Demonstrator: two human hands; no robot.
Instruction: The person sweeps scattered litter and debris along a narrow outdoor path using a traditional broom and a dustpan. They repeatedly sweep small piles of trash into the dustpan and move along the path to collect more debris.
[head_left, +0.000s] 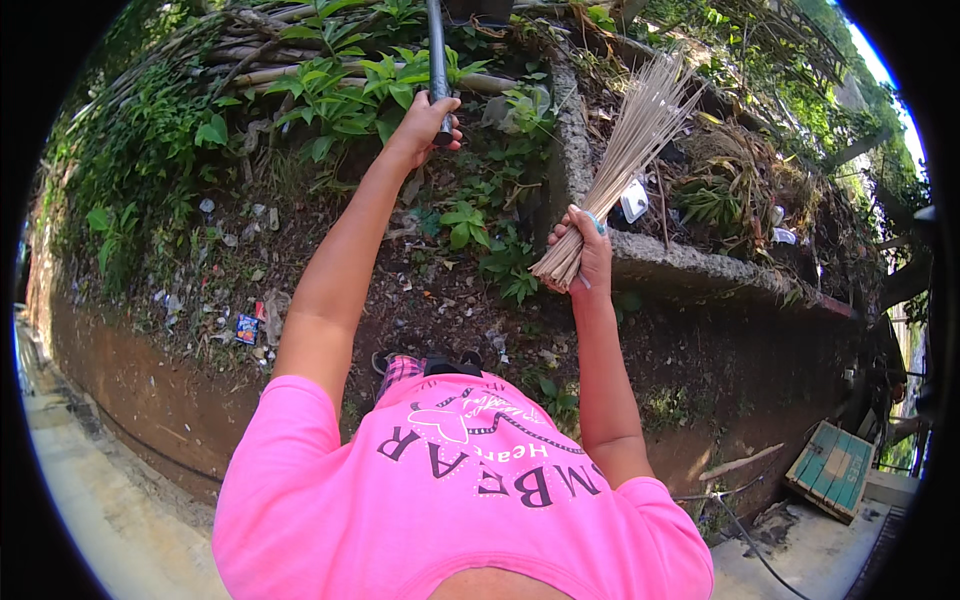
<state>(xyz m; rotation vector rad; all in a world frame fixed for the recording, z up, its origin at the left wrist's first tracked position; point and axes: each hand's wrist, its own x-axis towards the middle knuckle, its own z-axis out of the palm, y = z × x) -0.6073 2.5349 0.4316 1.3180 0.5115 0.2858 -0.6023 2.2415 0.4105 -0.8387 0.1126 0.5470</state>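
Observation:
My left hand (424, 129) is closed around the lower end of a dark metal tube handle (438, 56). The tube runs up to the top edge of the view, beside a dark, partly cut-off object (477, 10) that may be a dustpan. My right hand (589, 247) grips a stick broom (637, 135) of thin pale ribs near its bound butt end. Its bristles fan upward and to the right, over a rough concrete curb (576, 127). Bare soil with scattered litter (442, 300) lies below and between my arms.
Leafy plants (322, 90) and piled branches (262, 56) line the upper left. Behind the curb are dry leaves and a white foam container (634, 201). A blue wrapper (247, 328) lies on the soil. At lower right, a green wooden panel (832, 469) leans near a cable (750, 536).

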